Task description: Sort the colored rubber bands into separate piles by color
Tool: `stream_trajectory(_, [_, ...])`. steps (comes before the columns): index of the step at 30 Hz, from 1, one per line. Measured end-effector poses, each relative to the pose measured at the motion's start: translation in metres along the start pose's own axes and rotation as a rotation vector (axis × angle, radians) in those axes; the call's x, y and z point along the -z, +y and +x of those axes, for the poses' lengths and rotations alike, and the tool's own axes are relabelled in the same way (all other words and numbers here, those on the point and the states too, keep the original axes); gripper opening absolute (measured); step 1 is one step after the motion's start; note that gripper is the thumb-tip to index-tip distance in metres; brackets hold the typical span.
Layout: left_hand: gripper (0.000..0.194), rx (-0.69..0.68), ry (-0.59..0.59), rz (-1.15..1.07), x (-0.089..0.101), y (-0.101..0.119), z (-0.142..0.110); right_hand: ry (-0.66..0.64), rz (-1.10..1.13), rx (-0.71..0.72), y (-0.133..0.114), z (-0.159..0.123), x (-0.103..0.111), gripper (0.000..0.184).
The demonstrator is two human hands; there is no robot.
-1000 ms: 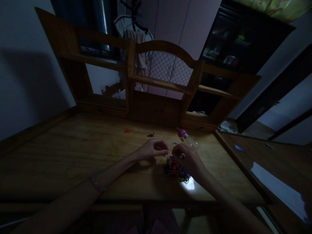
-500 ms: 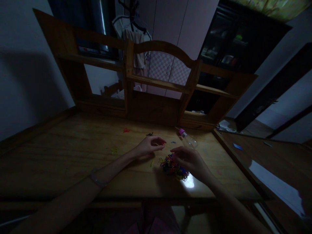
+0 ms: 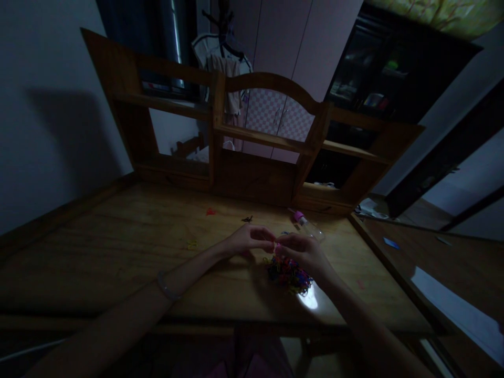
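A tangled pile of coloured rubber bands (image 3: 290,275) lies on the wooden desk (image 3: 157,220). Just above its far edge my two hands meet, fingertips almost touching. My left hand (image 3: 252,239) is closed in a pinch at a small reddish-pink band, partly hidden by the fingers. Thumb and forefinger of my right hand (image 3: 303,252) are pinched on a pink rubber band (image 3: 277,249) between the hands. Small separate groups lie farther off: red bands (image 3: 210,211), yellow bands (image 3: 192,244) and dark bands (image 3: 247,219). A few blue bands show partly behind my right hand.
A clear bottle with a pink cap (image 3: 300,216) lies beyond my right hand. The desk's wooden shelf unit (image 3: 255,170) rises at the back. On the right, a lower brown surface holds white paper (image 3: 457,302) and a blue card (image 3: 391,243).
My right hand has moved from over the pile up to my left fingertips, and the hands now meet with a pink band between them. The camera view has shifted slightly.
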State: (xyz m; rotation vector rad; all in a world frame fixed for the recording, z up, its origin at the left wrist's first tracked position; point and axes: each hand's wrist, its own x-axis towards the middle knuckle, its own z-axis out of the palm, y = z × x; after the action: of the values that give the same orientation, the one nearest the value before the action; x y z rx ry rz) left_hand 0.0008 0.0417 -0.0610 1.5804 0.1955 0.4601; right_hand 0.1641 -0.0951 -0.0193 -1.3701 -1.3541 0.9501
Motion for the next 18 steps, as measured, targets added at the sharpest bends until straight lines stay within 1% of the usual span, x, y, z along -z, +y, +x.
stream_trajectory(5, [0.038, 0.019, 0.014, -0.043, -0.001, 0.004, -0.001, 0.020, -0.006, 0.035, 0.002, 0.008, -0.004, 0.025])
stream_trajectory(9, [0.036, 0.045, 0.082, 0.018, 0.003, -0.001, 0.001, 0.017, -0.027, 0.058, 0.004, 0.011, -0.003, 0.025])
stream_trajectory(11, [0.032, 0.013, 0.147, 0.017, 0.008, -0.007, 0.005, 0.029, -0.031, 0.044, 0.004, 0.013, -0.003, 0.027])
stream_trajectory(14, [0.029, -0.027, 0.288, -0.026, 0.016, -0.018, 0.012, 0.059, -0.014, 0.023, 0.004, 0.024, 0.000, 0.032])
stream_trajectory(17, [0.028, -0.009, 0.444, -0.024, 0.026, -0.027, 0.017, 0.071, -0.028, 0.028, -0.001, 0.044, 0.000, 0.038])
stream_trajectory(18, [0.027, 0.001, 0.496, -0.005, 0.030, -0.028, 0.017, 0.057, -0.060, 0.034, -0.004, 0.051, -0.002, 0.039])
